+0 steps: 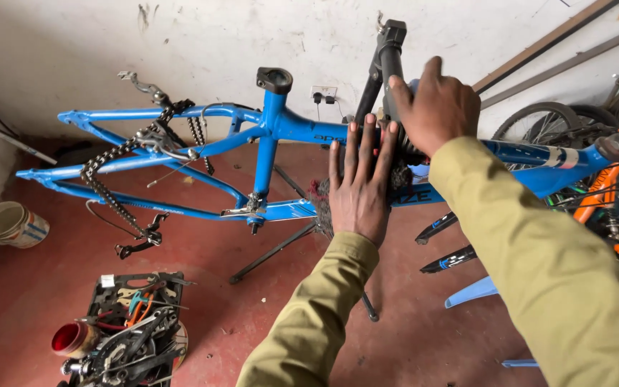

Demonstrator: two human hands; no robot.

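Blue bicycle frame (274, 125) sits clamped in a black repair stand (390, 54). Beside that stand, the left hand (360, 183) presses flat, fingers spread, holding nothing; the right hand (435, 107) curls around the clamp.

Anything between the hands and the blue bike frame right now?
Nothing visible. The left hand lies flat against the blue bike frame with a rag showing at its edge, and the right hand grips the black stand clamp on the frame.
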